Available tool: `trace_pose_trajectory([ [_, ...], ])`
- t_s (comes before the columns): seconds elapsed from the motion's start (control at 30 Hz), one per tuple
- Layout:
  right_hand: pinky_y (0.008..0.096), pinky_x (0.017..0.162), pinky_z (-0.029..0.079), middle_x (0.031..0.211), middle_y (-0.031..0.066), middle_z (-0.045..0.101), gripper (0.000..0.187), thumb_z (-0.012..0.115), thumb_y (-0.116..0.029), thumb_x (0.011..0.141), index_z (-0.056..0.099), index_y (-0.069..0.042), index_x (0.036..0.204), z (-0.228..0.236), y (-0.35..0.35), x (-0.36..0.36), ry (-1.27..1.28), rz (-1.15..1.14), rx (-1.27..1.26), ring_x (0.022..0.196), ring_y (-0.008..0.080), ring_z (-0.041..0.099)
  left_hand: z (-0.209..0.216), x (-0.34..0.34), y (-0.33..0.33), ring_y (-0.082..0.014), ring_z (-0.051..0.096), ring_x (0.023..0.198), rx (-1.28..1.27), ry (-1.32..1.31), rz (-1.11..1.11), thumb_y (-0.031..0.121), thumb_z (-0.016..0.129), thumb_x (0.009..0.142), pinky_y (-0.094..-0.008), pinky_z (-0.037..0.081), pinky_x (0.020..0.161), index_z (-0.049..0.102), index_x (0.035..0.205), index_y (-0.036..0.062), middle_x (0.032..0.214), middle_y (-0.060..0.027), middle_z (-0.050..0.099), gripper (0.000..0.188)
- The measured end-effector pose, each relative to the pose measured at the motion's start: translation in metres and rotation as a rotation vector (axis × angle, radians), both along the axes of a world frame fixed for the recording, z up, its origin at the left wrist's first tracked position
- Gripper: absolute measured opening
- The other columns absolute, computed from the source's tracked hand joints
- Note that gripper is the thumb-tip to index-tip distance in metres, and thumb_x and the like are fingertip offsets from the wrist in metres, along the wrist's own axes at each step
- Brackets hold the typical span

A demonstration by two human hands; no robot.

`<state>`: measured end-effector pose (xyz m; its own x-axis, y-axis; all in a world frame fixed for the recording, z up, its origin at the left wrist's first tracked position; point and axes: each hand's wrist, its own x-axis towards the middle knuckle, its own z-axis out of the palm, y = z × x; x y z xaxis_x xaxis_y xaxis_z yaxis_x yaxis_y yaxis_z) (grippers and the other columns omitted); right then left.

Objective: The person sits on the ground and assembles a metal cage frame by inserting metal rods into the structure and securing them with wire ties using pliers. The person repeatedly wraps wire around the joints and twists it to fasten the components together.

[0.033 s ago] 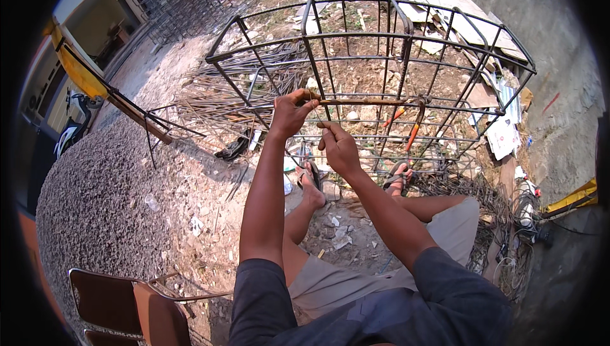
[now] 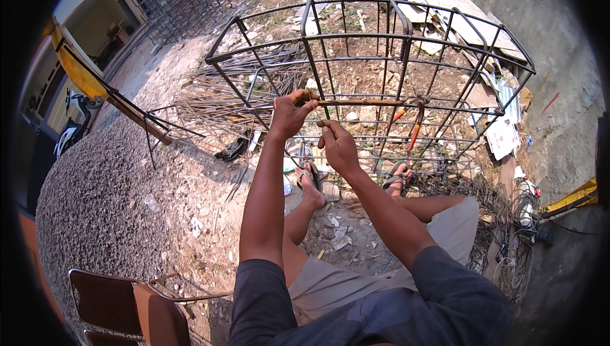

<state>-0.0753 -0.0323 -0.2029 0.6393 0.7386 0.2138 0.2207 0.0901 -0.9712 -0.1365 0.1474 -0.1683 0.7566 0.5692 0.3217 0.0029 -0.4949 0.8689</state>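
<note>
A rebar cage (image 2: 356, 41) of dark steel bars and bent stirrups stands in front of me. My left hand (image 2: 292, 114) is at a near upright bar, thumb and fingers pinched on a thin tie wire (image 2: 312, 95) beside a rusty crossbar (image 2: 362, 102). Just below and to its right, my right hand (image 2: 338, 148) has thumb and forefinger pressed together. What lies in that pinch is too small to make out. Pincers (image 2: 416, 123) with orange grips hang from the right end of the rusty crossbar, apart from both hands.
Loose steel rods (image 2: 248, 82) lie heaped beyond the cage's left side. A gravel pile (image 2: 108, 193) and a brown chair (image 2: 108, 298) are at left. Boards and scrap (image 2: 467, 15) lie along the concrete wall (image 2: 565, 92) at right. My sandalled feet stand below the cage.
The hanging pincers have swung slightly. My right hand has shifted only a little, and my left hand stays in place at the bar.
</note>
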Motion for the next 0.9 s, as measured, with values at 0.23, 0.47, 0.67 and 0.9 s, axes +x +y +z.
trace_pose_trajectory([
  [0.23,0.0290,0.055,0.044,0.067,0.0028,0.064,0.024,0.052,-0.020,0.108,0.065,0.000,0.106,0.011,0.023,0.005,0.043,-0.088,0.053,0.058,0.0083,0.055,-0.005,0.005,0.003,-0.0129,0.073,0.096,-0.114,-0.074,0.042,0.012,0.078,0.090,-0.0290,0.058,0.086,0.067,0.125,-0.0041,0.105,-0.0118,0.079,0.040],
  [0.47,0.0400,0.063,0.052,0.069,0.0106,0.071,0.024,0.059,-0.024,0.102,0.068,-0.003,0.094,0.004,0.044,0.009,-0.028,-0.315,0.009,0.063,0.0248,0.070,0.003,0.002,-0.001,-0.0112,0.072,0.092,-0.054,-0.028,0.030,0.014,0.077,0.093,-0.0283,0.058,0.084,0.070,0.114,-0.0035,0.100,-0.0094,0.079,0.028],
  [0.67,0.0382,0.063,0.054,0.074,0.0108,0.074,0.023,0.060,-0.023,0.101,0.067,-0.002,0.094,0.016,0.051,0.007,0.169,-0.267,0.024,0.064,0.0214,0.071,0.011,0.000,-0.012,-0.0076,0.068,0.086,-0.103,-0.013,-0.022,0.013,0.077,0.094,-0.0264,0.056,0.077,0.074,0.107,-0.0025,0.095,-0.0039,0.077,0.020],
  [0.9,0.0433,0.069,0.056,0.080,0.0152,0.074,0.024,0.062,-0.027,0.099,0.072,-0.005,0.100,0.043,0.018,0.028,-0.298,-0.189,-0.139,0.074,0.0303,0.073,-0.002,0.003,0.000,-0.0107,0.073,0.082,0.066,-0.024,0.060,0.024,0.081,0.090,-0.0276,0.057,0.078,0.080,0.104,0.0036,0.090,-0.0054,0.080,0.025],
])
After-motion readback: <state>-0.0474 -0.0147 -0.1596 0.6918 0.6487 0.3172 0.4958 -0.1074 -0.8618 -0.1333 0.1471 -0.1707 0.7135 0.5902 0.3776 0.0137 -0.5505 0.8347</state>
